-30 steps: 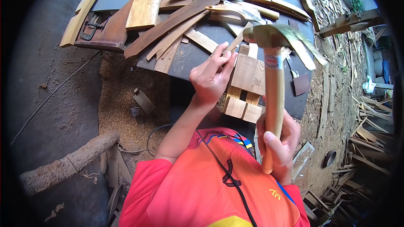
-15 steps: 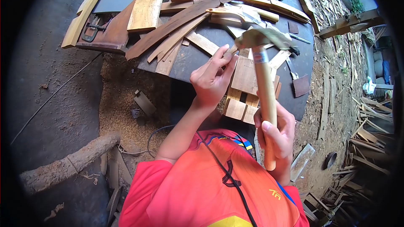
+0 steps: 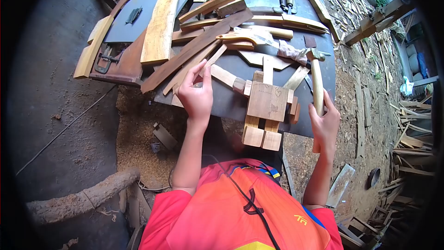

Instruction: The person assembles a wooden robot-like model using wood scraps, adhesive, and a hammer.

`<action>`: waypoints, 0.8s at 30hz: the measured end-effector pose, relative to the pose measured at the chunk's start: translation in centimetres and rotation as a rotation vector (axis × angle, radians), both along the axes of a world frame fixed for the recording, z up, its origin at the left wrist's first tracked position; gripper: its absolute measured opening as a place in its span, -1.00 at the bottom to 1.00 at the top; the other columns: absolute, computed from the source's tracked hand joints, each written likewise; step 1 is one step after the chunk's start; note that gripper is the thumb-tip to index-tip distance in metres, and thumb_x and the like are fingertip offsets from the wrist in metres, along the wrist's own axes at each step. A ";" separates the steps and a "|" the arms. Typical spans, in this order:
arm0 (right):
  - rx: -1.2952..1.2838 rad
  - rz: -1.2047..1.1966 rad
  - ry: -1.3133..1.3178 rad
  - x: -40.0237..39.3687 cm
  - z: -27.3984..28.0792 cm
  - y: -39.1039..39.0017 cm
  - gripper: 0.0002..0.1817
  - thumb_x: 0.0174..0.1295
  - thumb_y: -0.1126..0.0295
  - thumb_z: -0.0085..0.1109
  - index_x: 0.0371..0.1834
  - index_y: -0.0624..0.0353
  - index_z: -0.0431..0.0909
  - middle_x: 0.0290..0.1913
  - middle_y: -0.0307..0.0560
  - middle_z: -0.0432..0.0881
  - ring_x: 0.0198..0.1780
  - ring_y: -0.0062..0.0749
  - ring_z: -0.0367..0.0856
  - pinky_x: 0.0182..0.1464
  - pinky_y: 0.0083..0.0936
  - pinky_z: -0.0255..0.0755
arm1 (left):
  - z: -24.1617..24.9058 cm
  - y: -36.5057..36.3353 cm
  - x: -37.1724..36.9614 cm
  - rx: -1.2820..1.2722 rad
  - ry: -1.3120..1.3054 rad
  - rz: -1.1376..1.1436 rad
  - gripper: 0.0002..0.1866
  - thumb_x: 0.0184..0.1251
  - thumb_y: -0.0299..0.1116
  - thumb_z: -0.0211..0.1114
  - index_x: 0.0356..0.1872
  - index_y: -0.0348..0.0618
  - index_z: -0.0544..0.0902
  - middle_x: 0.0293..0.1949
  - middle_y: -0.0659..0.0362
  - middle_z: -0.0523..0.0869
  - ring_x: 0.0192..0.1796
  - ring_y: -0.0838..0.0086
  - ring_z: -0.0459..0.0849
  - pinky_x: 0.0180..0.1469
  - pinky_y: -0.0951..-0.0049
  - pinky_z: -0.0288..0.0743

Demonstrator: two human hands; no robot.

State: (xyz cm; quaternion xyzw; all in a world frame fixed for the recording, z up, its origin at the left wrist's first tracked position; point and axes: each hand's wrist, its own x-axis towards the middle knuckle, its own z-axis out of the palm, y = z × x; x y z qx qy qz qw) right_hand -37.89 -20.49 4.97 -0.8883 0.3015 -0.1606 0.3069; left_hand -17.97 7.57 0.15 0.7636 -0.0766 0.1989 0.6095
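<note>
My left hand is raised left of the wooden block assembly, its thumb and fingertips pinched on a thin pale wooden stick that points up and right. The palm hides the stick's lower end. On the right, my right hand is wrapped round the wooden handle of a hammer, which stands nearly upright with its metal head at the top. Between my hands, at the table's near edge, sits the wooden block assembly. It has a broad flat piece on top and two smaller blocks at the front.
Several boards and offcuts are heaped across the dark table. A hand saw with a wooden handle lies among them. A clamp is at the left, a hand plane at the back. Wood scraps litter the right side.
My left hand has moved left, away from the block assembly, with the stick. My right hand has moved right with the hammer, uncovering the assembly. The view has shifted slightly.
</note>
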 end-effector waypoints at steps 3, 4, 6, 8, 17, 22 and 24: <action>-0.142 -0.015 0.114 0.2 -1.9 -2.3 -0.30 0.23 0.41 0.46 0.51 0.20 0.60 -0.01 0.28 0.80 -0.06 0.16 0.82 0.05 -0.10 0.66 | -2.8 1.5 2.0 0.263 0.052 -0.058 -0.70 0.54 -0.49 0.47 0.20 -0.36 0.80 0.06 -0.03 0.91 0.09 0.31 0.90 0.19 0.33 0.77; -0.206 -0.004 0.147 0.3 -2.5 -2.7 -0.31 0.22 0.40 0.47 0.49 0.22 0.60 -0.02 0.26 0.80 -0.04 0.14 0.80 0.08 -0.08 0.64 | -2.7 1.7 1.8 0.264 0.064 -0.059 -0.64 0.57 -0.44 0.44 0.27 -0.39 0.76 0.14 -0.08 0.88 0.19 0.24 0.87 0.28 0.28 0.72; -0.349 0.097 0.145 0.0 -3.2 -3.9 -0.33 0.20 0.39 0.48 0.44 0.30 0.62 -0.06 0.18 0.78 0.08 0.10 0.71 0.20 -0.08 0.58 | -2.3 1.8 1.5 0.208 0.042 -0.032 -0.63 0.61 -0.41 0.41 0.30 -0.40 0.74 0.20 -0.11 0.86 0.25 0.22 0.85 0.32 0.27 0.70; -0.346 0.119 0.147 0.0 -3.5 -4.3 -0.36 0.23 0.38 0.49 0.42 0.32 0.64 -0.03 0.17 0.79 0.11 0.07 0.69 0.24 -0.10 0.55 | -0.7 1.8 0.8 0.167 0.040 -0.053 -0.58 0.69 -0.38 0.31 0.38 -0.46 0.67 0.31 -0.16 0.79 0.37 0.21 0.77 0.44 0.26 0.62; -0.026 -0.134 -0.745 6.4 7.6 -11.3 -0.42 0.59 0.10 0.26 0.45 0.34 0.65 0.39 0.19 0.73 0.39 -0.11 0.71 0.46 -0.22 0.52 | 11.3 -5.7 3.7 -0.373 0.060 -0.520 -0.34 0.88 -0.06 -0.15 0.60 -0.50 0.39 0.55 -0.27 0.54 0.54 -0.01 0.60 0.63 0.05 0.41; -0.181 0.127 -1.104 19.0 2.1 -9.6 -0.39 0.69 0.06 -0.13 0.53 0.30 0.52 0.50 0.32 0.58 0.55 0.03 0.51 0.63 -0.11 0.26 | 16.2 -19.2 4.3 -0.603 0.518 -0.940 -0.09 0.77 0.35 -0.25 0.66 -0.36 0.25 0.51 -0.28 0.51 0.47 0.01 0.62 0.54 0.03 0.45; -0.245 0.462 -0.991 20.9 4.5 -1.7 -0.05 0.68 -0.30 -0.39 0.44 0.53 0.51 0.46 0.59 0.52 0.58 0.51 0.40 0.65 0.12 0.17 | 16.8 -21.4 5.1 -0.592 0.577 -1.151 0.09 0.65 0.55 -0.28 0.65 -0.40 0.24 0.37 -0.22 0.66 0.41 0.06 0.64 0.54 0.08 0.40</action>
